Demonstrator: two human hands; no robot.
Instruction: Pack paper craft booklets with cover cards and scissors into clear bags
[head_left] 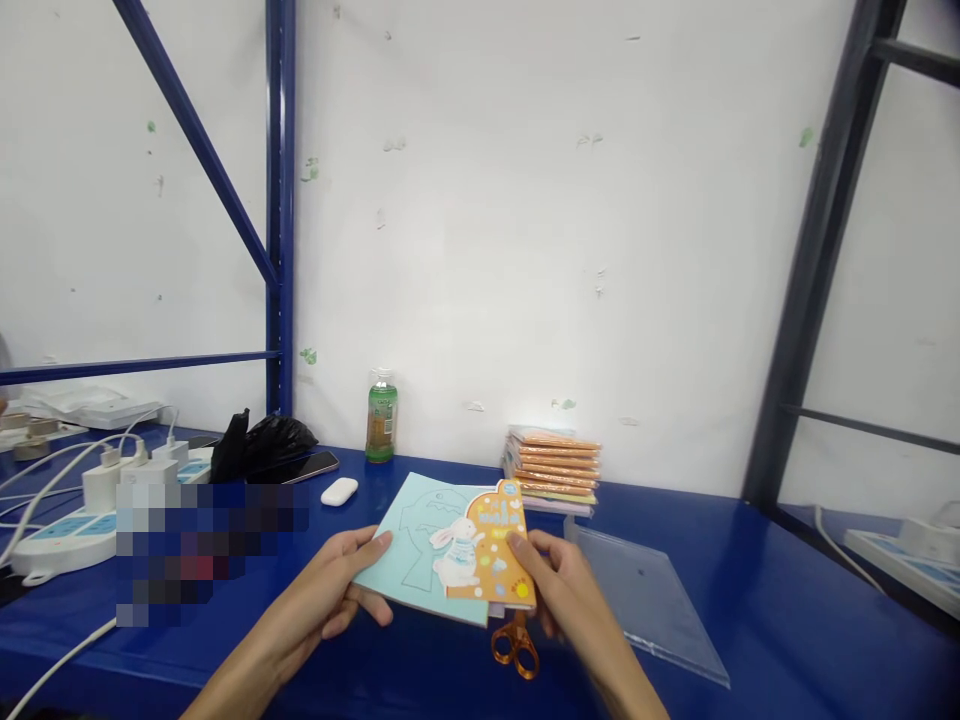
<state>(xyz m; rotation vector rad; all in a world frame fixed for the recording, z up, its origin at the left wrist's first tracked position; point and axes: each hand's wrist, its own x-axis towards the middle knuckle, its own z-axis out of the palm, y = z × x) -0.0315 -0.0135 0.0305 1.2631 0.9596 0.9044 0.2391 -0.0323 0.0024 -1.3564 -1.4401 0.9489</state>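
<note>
My left hand [341, 580] grips the left edge of a light blue paper pad [397, 545], thumb on top and fingers underneath. A fish-like outline is drawn on the pad. Over its right part lies an orange booklet [495, 560] with a white rabbit on its cover. My right hand [559, 580] pinches the booklet's right edge, thumb on the cover; whether it also grips the pad is hidden. Just below the booklet show the handles of orange scissors [516, 650], their blades out of sight. A clear plastic sleeve [645, 590] lies flat to the right of my right hand.
Behind the pad stands a stack of orange-edged packets [555, 465]. Further left are a green-labelled bottle [382, 420], a white earbud case [339, 491], a phone [315, 465] and a black plastic bag [274, 440]. Power strips [64, 540] with cables occupy the left side.
</note>
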